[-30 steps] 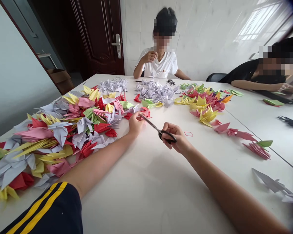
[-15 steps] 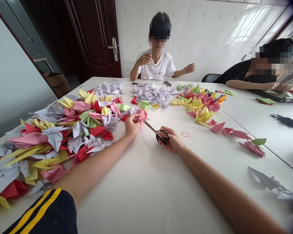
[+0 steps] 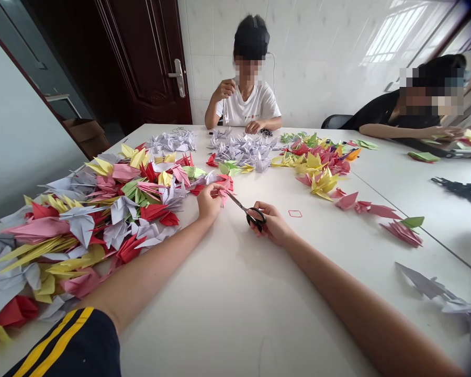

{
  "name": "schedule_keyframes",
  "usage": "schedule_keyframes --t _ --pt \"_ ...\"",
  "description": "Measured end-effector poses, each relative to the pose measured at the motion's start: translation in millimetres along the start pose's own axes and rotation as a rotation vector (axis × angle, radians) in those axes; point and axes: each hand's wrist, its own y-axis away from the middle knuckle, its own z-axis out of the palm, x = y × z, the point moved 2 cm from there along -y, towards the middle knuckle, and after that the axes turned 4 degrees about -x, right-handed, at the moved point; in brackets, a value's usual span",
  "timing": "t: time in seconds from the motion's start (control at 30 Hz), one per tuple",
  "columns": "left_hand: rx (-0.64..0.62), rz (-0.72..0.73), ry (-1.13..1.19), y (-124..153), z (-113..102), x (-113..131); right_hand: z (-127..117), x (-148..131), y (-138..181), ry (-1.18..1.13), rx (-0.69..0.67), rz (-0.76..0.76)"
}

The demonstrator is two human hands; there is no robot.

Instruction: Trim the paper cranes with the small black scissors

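Between the fingertips of my left hand (image 3: 209, 202) is a pink folded-paper crane (image 3: 223, 195), held just above the white table. My right hand (image 3: 272, 222) has its fingers through the black handles of a pair of scissors (image 3: 256, 218). The scissor blades point up and left, and their tips meet the pink paper beside my left fingers. Whether the tips touch or cut it is too small to tell. A red paper crane (image 3: 228, 182) lies just behind the pink one.
A big heap of coloured paper cranes (image 3: 118, 207) spreads along the left. White cranes (image 3: 243, 149) lie at the far middle, yellow and red ones (image 3: 316, 167) to the right. Black cord (image 3: 457, 190) lies far right. Two people sit across the table (image 3: 220, 293).
The person opposite has lowered one hand to the table. My hands keep hold of the pink crane and scissors; the pink paper hangs at a slightly different angle. The whole view has shifted a little.
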Motion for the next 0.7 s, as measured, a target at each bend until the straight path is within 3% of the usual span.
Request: schedule_keyframes --t 0.7 --pt "0.002 -0.019 0.009 -0.4 0.9 -0.3 1.8 1.2 -0.3 0.038 0.003 -0.037"
